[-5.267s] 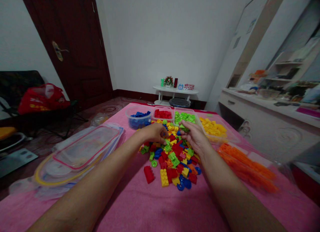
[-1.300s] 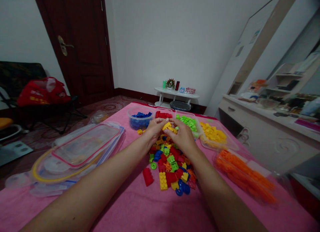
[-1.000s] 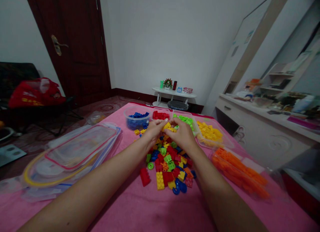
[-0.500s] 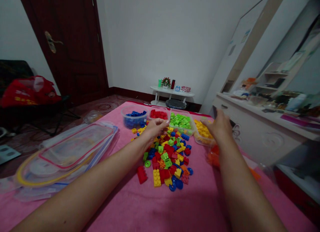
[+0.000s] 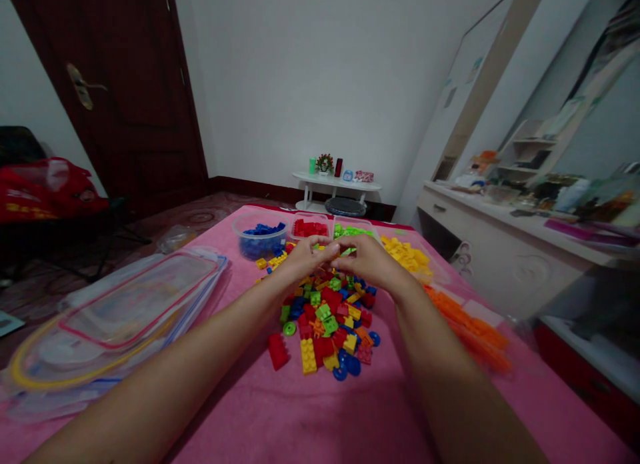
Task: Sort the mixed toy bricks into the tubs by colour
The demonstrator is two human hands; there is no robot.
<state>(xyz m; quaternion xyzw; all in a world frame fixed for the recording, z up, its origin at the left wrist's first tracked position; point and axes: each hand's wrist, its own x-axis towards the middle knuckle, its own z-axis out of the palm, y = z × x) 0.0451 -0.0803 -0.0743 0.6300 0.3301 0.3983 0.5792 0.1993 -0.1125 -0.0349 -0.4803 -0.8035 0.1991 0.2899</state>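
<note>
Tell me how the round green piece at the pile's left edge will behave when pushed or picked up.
The round green piece looks like moulded plastic, so it should be stiff and probably light. It lies flat on the pink cloth, so a push would likely slide it; stood on edge, its round outline might let it roll.

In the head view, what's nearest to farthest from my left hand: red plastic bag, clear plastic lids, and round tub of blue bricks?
1. Round clear tub of blue bricks, beyond your left hand
2. Clear plastic lids, left side
3. Red plastic bag, far left
</note>
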